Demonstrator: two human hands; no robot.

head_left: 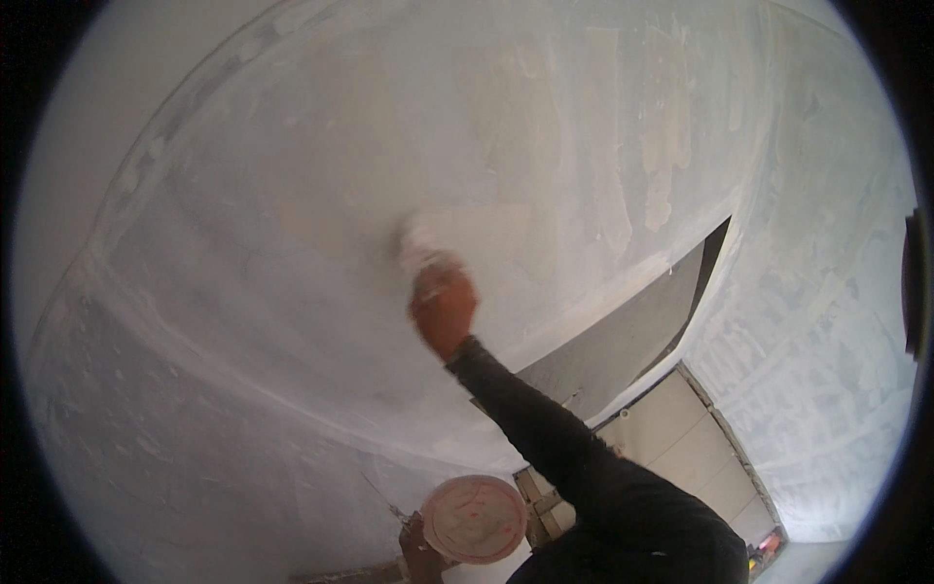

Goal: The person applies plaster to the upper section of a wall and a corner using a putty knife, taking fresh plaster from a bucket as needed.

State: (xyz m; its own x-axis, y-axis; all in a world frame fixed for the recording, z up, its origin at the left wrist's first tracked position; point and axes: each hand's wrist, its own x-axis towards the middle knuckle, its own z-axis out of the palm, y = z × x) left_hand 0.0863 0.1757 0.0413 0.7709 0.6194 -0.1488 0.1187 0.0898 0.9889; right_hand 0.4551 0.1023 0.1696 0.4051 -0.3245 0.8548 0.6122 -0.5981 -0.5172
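Note:
My right arm, in a dark sleeve, reaches up to the wall (282,234). The right hand (445,302) is closed around a tool smeared with white, which looks like a putty knife (418,243); motion blurs it. It is at the wall surface, beside a pale fresh band of filler (496,229). Low in view, my left hand (420,553) grips the side of a round bucket (426,521) with whitish filler (474,521) in it. A thin tool (382,493), seen edge-on, sticks out by the left fingers; its kind is unclear.
Uneven filler patches (666,117) mark the upper wall. A dark-edged opening (632,326) cuts into it at the right, next to another whitish wall (808,370). Below are light floor tiles (681,443), with small colourful items (766,550) at the lower right.

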